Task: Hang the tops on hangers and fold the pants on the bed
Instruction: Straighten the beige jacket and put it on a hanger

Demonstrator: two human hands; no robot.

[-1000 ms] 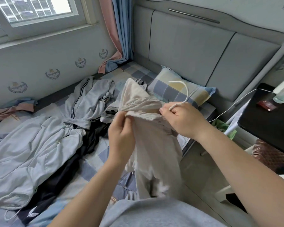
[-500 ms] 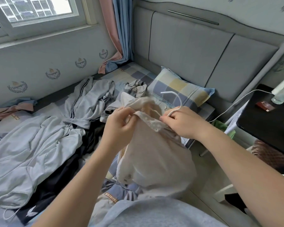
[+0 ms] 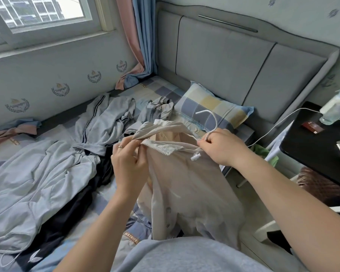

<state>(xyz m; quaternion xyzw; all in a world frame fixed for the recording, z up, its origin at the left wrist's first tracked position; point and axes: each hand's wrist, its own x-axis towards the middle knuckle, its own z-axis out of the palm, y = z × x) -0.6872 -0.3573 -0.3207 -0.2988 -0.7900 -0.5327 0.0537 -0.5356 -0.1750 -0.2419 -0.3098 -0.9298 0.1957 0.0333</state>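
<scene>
I hold a beige top (image 3: 186, 191) up over the bed's near edge, its neck opening spread between my hands. My left hand (image 3: 129, 163) pinches the collar's left side. My right hand (image 3: 222, 148) grips a white hanger (image 3: 212, 119) together with the collar's right side; the hook curves up above my fingers, and a white end of the hanger pokes out through the fabric below the collar. A pale grey jacket (image 3: 28, 191), grey striped pants (image 3: 104, 122) and a dark garment (image 3: 67, 216) lie crumpled on the bed (image 3: 161, 89).
A checked pillow (image 3: 214, 107) leans at the grey headboard (image 3: 243, 61). A black bedside table (image 3: 320, 146) on the right carries a bottle (image 3: 336, 107) and a white cable. A small crumpled grey garment (image 3: 159, 108) lies by the pillow. A curtain (image 3: 139, 36) hangs in the corner.
The collar has been pulled wider between my hands and the top has dropped lower; the hanger now sits inside the neck opening, with one white end poking out.
</scene>
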